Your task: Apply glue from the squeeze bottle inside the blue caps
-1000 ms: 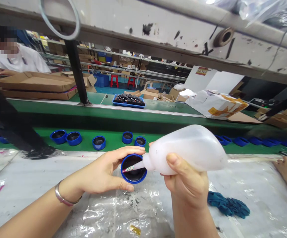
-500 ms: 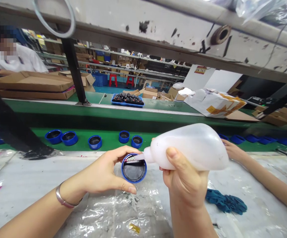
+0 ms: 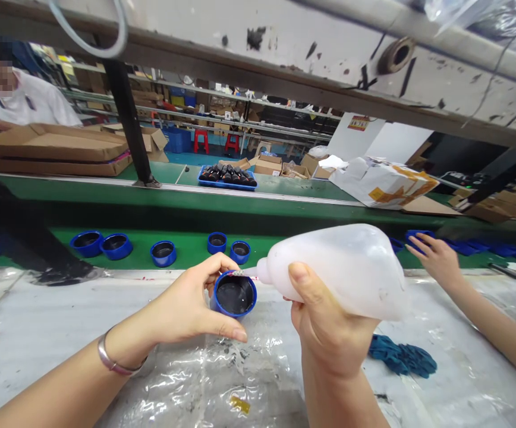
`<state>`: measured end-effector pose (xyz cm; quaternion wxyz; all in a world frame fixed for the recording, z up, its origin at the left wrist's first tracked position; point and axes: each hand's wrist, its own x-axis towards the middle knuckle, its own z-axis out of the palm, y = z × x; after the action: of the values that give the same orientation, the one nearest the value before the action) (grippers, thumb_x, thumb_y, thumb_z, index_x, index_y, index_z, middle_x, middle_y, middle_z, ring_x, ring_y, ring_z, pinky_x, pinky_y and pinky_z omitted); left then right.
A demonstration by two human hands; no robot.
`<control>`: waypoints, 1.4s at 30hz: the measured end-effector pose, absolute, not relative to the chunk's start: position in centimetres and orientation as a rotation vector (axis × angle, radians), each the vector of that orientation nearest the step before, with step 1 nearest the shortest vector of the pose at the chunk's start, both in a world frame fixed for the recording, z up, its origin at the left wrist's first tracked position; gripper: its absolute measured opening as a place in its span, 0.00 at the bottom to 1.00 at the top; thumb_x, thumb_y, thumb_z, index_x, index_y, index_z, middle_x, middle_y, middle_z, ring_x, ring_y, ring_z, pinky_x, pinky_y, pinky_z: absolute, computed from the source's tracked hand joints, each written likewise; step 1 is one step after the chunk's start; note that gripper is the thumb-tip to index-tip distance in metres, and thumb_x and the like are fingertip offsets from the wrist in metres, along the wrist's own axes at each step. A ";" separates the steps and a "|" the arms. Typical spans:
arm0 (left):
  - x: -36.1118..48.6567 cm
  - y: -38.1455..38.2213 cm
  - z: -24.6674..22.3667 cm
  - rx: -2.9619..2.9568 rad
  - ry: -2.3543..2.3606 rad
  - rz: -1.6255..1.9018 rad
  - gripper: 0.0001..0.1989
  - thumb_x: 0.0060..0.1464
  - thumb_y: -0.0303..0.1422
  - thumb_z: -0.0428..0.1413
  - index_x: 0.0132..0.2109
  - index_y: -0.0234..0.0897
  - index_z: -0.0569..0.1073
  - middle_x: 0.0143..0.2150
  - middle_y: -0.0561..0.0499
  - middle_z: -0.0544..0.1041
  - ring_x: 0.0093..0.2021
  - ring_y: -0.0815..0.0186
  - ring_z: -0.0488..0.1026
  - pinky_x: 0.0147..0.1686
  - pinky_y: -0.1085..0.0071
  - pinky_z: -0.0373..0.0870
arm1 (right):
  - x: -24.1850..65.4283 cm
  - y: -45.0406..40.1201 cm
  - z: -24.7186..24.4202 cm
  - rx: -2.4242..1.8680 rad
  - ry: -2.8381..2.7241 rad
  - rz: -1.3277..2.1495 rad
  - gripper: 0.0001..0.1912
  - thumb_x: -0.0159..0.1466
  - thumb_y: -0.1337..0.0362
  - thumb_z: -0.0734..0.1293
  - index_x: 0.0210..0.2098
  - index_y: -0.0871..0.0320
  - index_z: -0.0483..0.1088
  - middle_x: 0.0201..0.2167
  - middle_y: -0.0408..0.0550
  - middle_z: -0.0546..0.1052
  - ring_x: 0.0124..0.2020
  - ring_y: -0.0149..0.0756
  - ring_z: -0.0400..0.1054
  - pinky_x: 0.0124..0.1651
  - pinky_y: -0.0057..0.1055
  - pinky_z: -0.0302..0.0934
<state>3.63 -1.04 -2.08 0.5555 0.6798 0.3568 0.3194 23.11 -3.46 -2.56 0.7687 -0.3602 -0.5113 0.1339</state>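
Note:
My left hand (image 3: 195, 306) grips a round blue cup (image 3: 235, 295) with a dark inside, its opening tilted toward me. My right hand (image 3: 329, 321) is wrapped round a translucent white squeeze bottle (image 3: 338, 267), held on its side. The bottle's narrow nozzle (image 3: 247, 272) points left and lies at the cup's upper rim. Whether anything flows from the tip is too small to tell. Beyond my hands, several similar blue cups (image 3: 163, 253) stand on the green belt (image 3: 186, 252).
At the right, another person's hand (image 3: 439, 258) touches a blue cup (image 3: 419, 236). A teal cloth (image 3: 403, 356) lies on the plastic-covered table (image 3: 160, 380). A black post (image 3: 21, 220) stands left; a shelf beam (image 3: 222, 53) crosses above.
The cup in my left hand has tipped and shifted slightly left, and the nozzle has moved from inside it to its upper rim. The other person's hand has moved right, onto a cup.

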 end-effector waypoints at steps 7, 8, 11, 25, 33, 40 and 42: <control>3.6 -0.9 -1.9 1.613 0.857 0.729 0.34 0.35 0.39 0.78 0.46 0.41 0.68 0.39 0.56 0.73 0.40 0.63 0.67 0.40 0.69 0.64 | 23.1 -3.9 -1.0 -0.735 -1.054 0.314 0.08 0.56 0.64 0.80 0.34 0.53 0.80 0.33 0.44 0.80 0.31 0.35 0.75 0.33 0.35 0.78; 3.6 -1.0 -1.8 1.615 0.863 0.730 0.34 0.35 0.39 0.78 0.46 0.41 0.68 0.39 0.56 0.73 0.40 0.63 0.67 0.39 0.69 0.64 | 23.1 -3.9 -0.7 -0.735 -1.020 0.321 0.09 0.55 0.63 0.80 0.33 0.54 0.80 0.33 0.44 0.80 0.31 0.35 0.74 0.34 0.35 0.78; 3.4 -0.9 -1.7 1.607 0.878 0.728 0.34 0.36 0.39 0.77 0.46 0.42 0.67 0.38 0.57 0.73 0.39 0.64 0.67 0.39 0.69 0.64 | 23.3 -4.0 -0.1 -0.740 -0.963 0.336 0.11 0.53 0.61 0.81 0.32 0.55 0.80 0.32 0.45 0.79 0.29 0.35 0.73 0.34 0.37 0.78; 3.1 -0.9 -1.6 1.648 0.950 0.706 0.35 0.36 0.41 0.77 0.46 0.42 0.66 0.38 0.57 0.74 0.40 0.63 0.68 0.39 0.69 0.65 | 23.4 -4.2 0.2 -0.738 -1.050 0.306 0.11 0.52 0.64 0.82 0.29 0.53 0.78 0.28 0.42 0.75 0.28 0.33 0.69 0.29 0.32 0.73; 2.5 -0.6 -1.4 1.694 1.042 0.731 0.33 0.38 0.44 0.75 0.47 0.43 0.67 0.40 0.54 0.77 0.41 0.60 0.72 0.41 0.66 0.68 | 23.8 -4.6 0.6 -0.722 -1.084 0.272 0.10 0.52 0.65 0.82 0.27 0.54 0.78 0.26 0.41 0.76 0.27 0.32 0.70 0.29 0.31 0.73; 3.1 1.1 -3.1 1.847 1.260 0.597 0.30 0.37 0.50 0.72 0.44 0.41 0.74 0.42 0.51 0.79 0.41 0.57 0.74 0.40 0.65 0.70 | 23.5 -3.8 1.9 -0.640 -0.818 0.423 0.14 0.48 0.66 0.79 0.34 0.57 0.77 0.25 0.40 0.74 0.21 0.35 0.72 0.20 0.33 0.73; 2.7 1.8 -3.1 1.871 1.332 0.542 0.27 0.38 0.48 0.71 0.43 0.41 0.75 0.43 0.52 0.80 0.42 0.57 0.76 0.41 0.66 0.71 | 23.4 -3.7 2.1 -0.651 -0.761 0.433 0.17 0.46 0.67 0.78 0.36 0.56 0.76 0.25 0.38 0.73 0.22 0.37 0.74 0.20 0.35 0.74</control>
<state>2.67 1.81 -3.11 0.3812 0.7330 0.5219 0.2124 23.39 -3.70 2.09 0.8549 -0.3096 -0.3620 0.2058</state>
